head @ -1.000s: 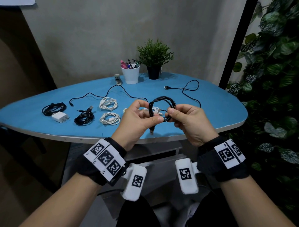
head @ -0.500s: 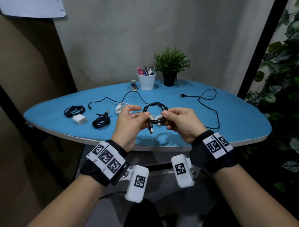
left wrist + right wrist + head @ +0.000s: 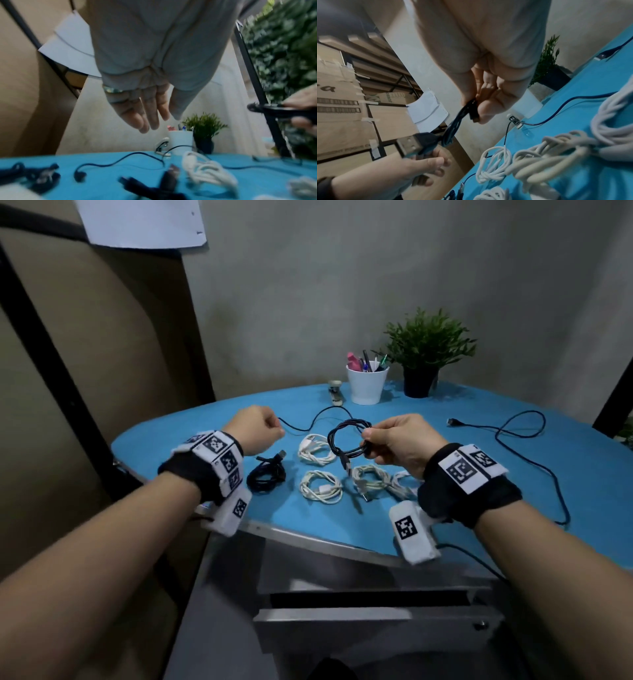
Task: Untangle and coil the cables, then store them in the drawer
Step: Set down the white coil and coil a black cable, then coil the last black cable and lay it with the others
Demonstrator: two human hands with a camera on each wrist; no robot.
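The blue worktop [image 3: 513, 474] curves to a metal near edge, with the drawer [image 3: 370, 619] slightly open beneath it. The right hand [image 3: 399, 441] pinches the coiled black cable [image 3: 346, 440] above white coils [image 3: 320, 489]. The left hand [image 3: 255, 433] hovers apart near the left edge, fingers relaxed, holding nothing.

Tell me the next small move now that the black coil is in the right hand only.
Probably lower the black coil, held in the right hand's grip, toward the drawer below the table edge. It looks fully wound, the left hand is empty, and the drawer appears slightly open.
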